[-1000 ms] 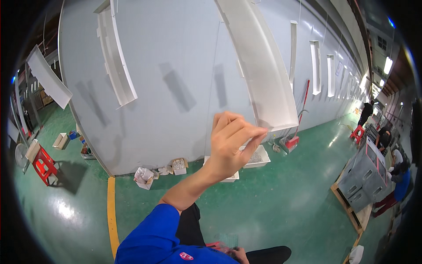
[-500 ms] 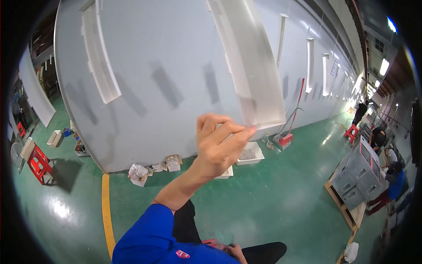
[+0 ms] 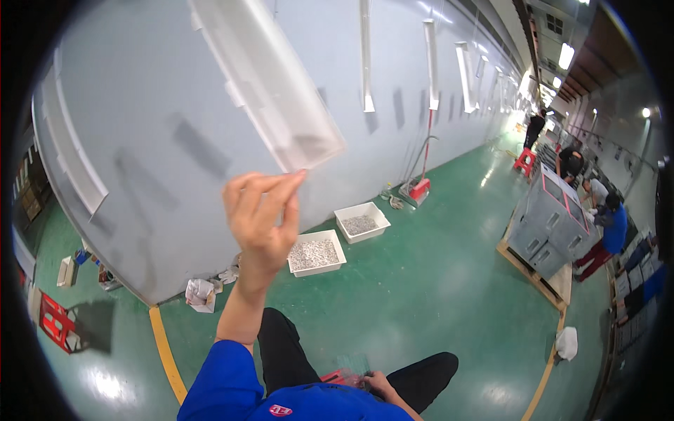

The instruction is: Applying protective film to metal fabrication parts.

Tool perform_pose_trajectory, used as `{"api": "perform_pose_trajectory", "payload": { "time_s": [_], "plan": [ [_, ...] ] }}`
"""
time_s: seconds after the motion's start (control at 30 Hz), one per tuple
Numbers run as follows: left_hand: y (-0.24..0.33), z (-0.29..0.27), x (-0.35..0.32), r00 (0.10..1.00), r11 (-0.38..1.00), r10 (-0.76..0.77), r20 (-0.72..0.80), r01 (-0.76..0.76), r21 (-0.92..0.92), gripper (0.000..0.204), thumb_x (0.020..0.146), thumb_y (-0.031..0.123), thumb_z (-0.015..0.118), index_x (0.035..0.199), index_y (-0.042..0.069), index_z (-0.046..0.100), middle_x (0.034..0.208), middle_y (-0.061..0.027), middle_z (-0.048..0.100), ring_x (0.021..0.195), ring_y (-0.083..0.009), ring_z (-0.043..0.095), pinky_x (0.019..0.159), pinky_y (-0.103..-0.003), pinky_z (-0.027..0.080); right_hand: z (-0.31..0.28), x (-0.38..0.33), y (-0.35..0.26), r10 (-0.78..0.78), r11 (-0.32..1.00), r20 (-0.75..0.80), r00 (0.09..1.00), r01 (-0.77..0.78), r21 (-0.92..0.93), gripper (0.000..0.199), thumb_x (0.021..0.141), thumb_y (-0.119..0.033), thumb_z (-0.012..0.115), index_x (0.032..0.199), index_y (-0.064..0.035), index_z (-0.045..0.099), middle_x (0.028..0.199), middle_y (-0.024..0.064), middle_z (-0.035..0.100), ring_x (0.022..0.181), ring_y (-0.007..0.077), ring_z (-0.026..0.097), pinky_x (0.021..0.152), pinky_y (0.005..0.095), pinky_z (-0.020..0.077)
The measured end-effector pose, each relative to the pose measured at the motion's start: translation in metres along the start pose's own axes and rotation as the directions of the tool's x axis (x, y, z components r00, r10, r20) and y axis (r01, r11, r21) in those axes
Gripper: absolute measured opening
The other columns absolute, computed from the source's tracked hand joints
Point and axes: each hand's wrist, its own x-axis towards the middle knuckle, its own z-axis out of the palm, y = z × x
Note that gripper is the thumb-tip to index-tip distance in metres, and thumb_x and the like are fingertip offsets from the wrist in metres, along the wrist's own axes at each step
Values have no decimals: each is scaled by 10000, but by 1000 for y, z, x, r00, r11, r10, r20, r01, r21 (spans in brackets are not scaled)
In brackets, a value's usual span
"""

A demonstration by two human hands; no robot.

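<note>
1. Head view, work in hand: I've got my left hand [image 3: 261,214] raised, fingers bunched together at the lower end of a long white plastic panel [image 3: 270,84] that hangs in front of the grey wall [image 3: 140,140]. Fingertips [image 3: 295,177] sit right at the panel's bottom corner; pinch looks closed, but I can't tell if it's truly gripping the edge or only touching it.
2. Right hand [image 3: 375,382] is low by my lap, curled loosely around sth small and clear w/ red next to it. Too small to name.
3. Progress, my read: this panel is up on the line and I'm at its bottom end. More white panels [image 3: 428,63] hang further along the wall, so plenty already hung. What's left I can't judge from here.
4. Floor: glossy green floor [image 3: 435,295], yellow line [image 3: 165,344] at left. Two white trays [image 3: 340,242] of small grey parts sit at the wall foot, crumpled paper [image 3: 200,293] nearby.
5. Room: long factory hall, ceiling lamps, grey cabinet [image 3: 551,224] on a wooden pallet at right, other people working beyond it.
</note>
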Motion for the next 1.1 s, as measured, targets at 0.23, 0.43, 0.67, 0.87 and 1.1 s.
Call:
{"api": "perform_pose_trajectory", "payload": {
  "time_s": [0.23,0.43,0.67,0.87,1.1],
  "plan": [
    [-28,-8,-12,993,991,-87,80,78,104,288,794,-22,647,1056,68,726,1003,-49,674,970,-264,563,900,-372,439,4,3,2,-4,996,34,999,1,87,432,781,-372,683,1008,-7,724,950,228,714,910,341,702,833,410,539],
    [-47,-13,-19,987,973,-135,89,115,202,324,818,-10,641,1127,68,699,1073,-77,659,1055,-284,564,936,-394,437,-5,-4,-9,-30,1000,24,999,30,10,437,776,-376,669,987,4,717,955,244,704,921,368,689,834,431,533],
    [-42,-3,-15,990,981,-139,7,136,139,226,815,-6,641,1030,44,690,1052,-94,653,1056,-293,576,940,-397,445,-3,-2,-10,-25,999,-1,1000,25,-44,469,771,-388,684,1022,8,701,968,248,699,925,378,682,828,434,529],
    [-44,84,-26,853,897,-227,470,371,-240,216,845,36,644,1053,50,701,1074,-102,680,1067,-254,610,915,-376,482,0,0,-8,-49,998,-43,998,51,32,391,778,-322,720,993,4,718,852,194,715,782,280,700,737,389,540],
    [-76,204,-31,837,854,-268,476,436,-285,569,872,189,685,1390,76,478,1205,-193,622,1072,-327,617,954,-435,469,5,10,8,-17,993,-2,1000,17,117,479,783,-396,713,1012,24,700,945,250,702,911,371,693,826,431,530]
  ]
}}
